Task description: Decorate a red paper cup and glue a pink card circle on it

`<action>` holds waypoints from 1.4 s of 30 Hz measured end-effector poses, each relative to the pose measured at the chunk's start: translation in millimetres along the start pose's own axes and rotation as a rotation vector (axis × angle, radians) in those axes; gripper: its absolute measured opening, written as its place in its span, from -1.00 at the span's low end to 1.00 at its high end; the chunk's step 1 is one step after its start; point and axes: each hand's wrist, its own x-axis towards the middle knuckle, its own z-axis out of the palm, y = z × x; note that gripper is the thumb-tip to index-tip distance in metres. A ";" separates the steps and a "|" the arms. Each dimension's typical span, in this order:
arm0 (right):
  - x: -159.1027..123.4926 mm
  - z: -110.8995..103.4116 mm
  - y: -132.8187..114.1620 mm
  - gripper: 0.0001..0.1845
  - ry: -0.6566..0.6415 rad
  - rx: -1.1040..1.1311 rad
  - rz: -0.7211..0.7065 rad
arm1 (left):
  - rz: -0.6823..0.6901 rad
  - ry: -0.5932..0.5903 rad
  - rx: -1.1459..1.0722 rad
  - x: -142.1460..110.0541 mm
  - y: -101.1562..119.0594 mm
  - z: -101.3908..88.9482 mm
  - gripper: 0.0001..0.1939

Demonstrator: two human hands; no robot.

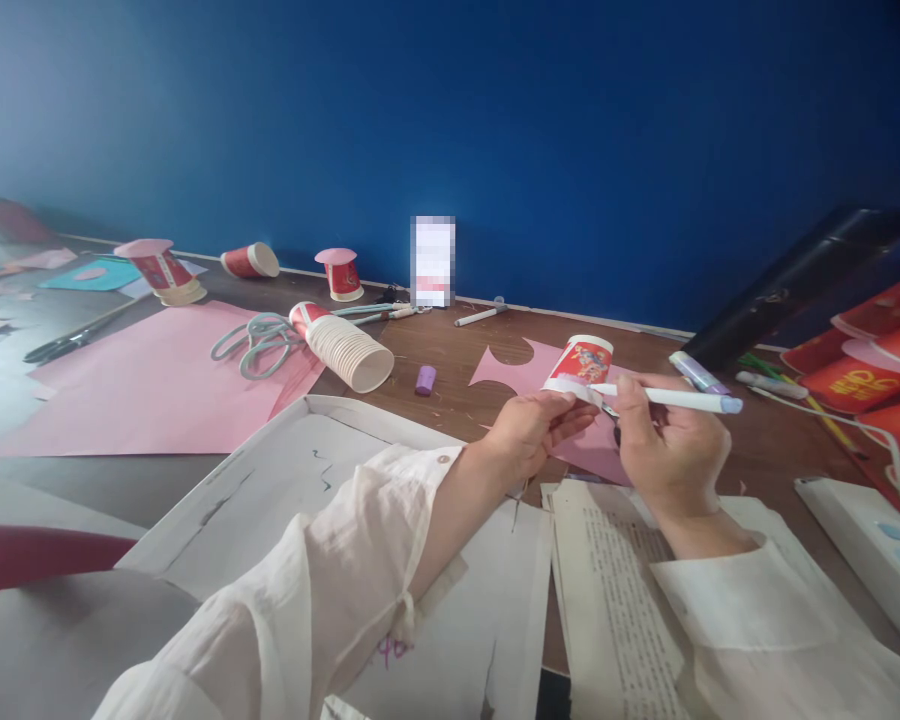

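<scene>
My left hand (529,428) grips the lower rim of a red-and-white paper cup (581,365) that stands upside down over a pink paper sheet with a round cut-out (514,368). My right hand (667,450) is closed round a white marker pen with a pale blue cap (675,398), and the pen's tip touches the cup's rim next to my left fingers. Both arms wear white sleeves.
A lying stack of paper cups (345,348), a grey cord (259,340), a purple eraser (425,379) and a large pink sheet (150,385) lie left. Scissors (75,338) lie far left. Red cups (862,375) and a white power strip (870,535) sit right; printed papers (615,590) lie near.
</scene>
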 end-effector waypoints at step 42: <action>-1.4 2.9 7.5 -0.60 0.030 -0.009 0.050 | -0.017 -0.003 -0.014 0.3 0.8 0.3 -0.80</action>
